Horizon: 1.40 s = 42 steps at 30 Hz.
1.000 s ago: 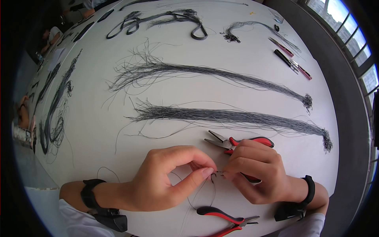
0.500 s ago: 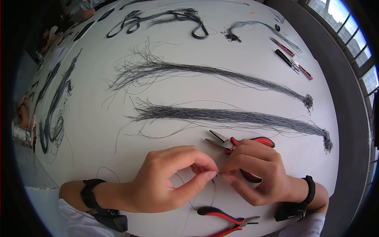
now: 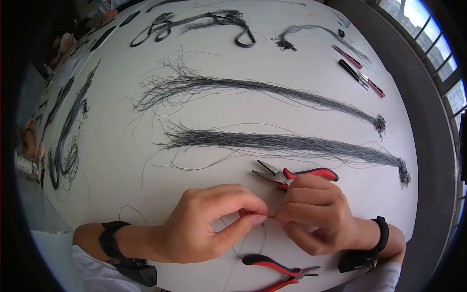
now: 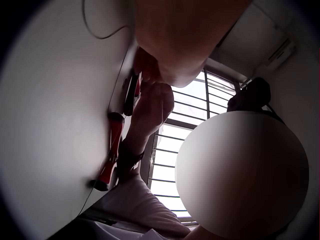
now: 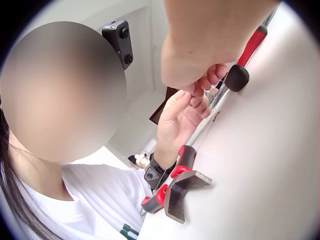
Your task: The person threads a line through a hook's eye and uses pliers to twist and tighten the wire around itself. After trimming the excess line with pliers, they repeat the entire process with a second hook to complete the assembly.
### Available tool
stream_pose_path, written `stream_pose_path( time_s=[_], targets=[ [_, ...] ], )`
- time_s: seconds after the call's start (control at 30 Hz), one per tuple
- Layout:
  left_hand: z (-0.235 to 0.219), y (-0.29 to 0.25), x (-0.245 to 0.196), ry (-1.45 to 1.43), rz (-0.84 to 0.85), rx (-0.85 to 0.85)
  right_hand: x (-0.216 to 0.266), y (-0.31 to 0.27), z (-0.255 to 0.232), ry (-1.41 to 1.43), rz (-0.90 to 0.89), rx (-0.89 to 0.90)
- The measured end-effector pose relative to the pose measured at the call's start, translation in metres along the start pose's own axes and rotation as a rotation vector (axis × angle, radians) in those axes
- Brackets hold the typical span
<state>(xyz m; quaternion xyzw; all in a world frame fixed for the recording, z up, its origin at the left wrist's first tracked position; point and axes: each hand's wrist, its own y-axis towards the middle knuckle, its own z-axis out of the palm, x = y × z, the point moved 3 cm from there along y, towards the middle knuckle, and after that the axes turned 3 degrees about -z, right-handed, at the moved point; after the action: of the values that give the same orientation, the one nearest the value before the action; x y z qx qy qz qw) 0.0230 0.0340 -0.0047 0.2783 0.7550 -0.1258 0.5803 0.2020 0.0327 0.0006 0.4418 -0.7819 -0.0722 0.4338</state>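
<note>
At the front of the table, my left hand [image 3: 214,221] pinches the end of a thin dark line [image 3: 265,238] between thumb and forefinger. Facing it almost fingertip to fingertip, my right hand [image 3: 316,214] pinches a tiny dark metal piece [image 3: 271,217], mostly covered by the fingers. A loop of the line hangs below the left fingertips. Red-and-black pliers [image 3: 318,173] lie partly under the right hand, jaws spread to the left. Nearer me is a second pair of red-and-black pliers [image 3: 275,264], also seen in the right wrist view.
Two long bundles of dark line stretch across the table, the nearer bundle [image 3: 272,142] just beyond my hands and the farther bundle [image 3: 253,86] behind it. Small tools [image 3: 352,75] lie at the far right. Coiled bundles [image 3: 194,22] sit at the back, and more strands [image 3: 68,141] at the left.
My hands have come slightly closer together at the fingertips, and the small metal piece that showed between them is now mostly covered. The right hand has shifted slightly downward over the pliers' handles.
</note>
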Motion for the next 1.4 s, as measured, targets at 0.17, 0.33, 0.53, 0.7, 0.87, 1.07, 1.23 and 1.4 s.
stream_pose_path(
  time_s=[0.17,0.33,0.53,0.7,0.87,1.07,1.23,1.4],
  targets=[
    [0.0013,0.0002,-0.0003,0.039,0.037,-0.006,0.0030,0.0016,0.0013,0.046,-0.014,-0.008],
    [0.0019,0.0002,-0.0025,0.076,0.064,0.011,0.0031,0.0009,0.0039,0.069,-0.024,-0.006],
    [0.0005,0.0009,-0.0021,0.044,0.039,-0.018,0.0016,0.0013,0.0001,0.110,0.041,-0.015],
    [-0.0011,0.0011,-0.0006,0.022,0.015,-0.024,0.0019,0.0015,-0.0014,0.115,0.066,-0.023],
    [-0.0011,0.0014,-0.0002,0.027,0.014,0.000,0.0006,0.0012,0.0004,0.076,0.041,-0.011],
    [0.0005,0.0006,0.0005,0.070,0.085,-0.011,0.0023,0.0018,0.0019,0.058,0.027,-0.004],
    [0.0011,0.0001,0.0000,0.118,0.150,-0.014,0.0039,0.0026,0.0014,0.073,0.036,0.028],
    [0.0015,0.0002,0.0000,0.128,0.167,-0.015,0.0032,0.0017,0.0019,0.083,0.048,0.035]
  ],
)
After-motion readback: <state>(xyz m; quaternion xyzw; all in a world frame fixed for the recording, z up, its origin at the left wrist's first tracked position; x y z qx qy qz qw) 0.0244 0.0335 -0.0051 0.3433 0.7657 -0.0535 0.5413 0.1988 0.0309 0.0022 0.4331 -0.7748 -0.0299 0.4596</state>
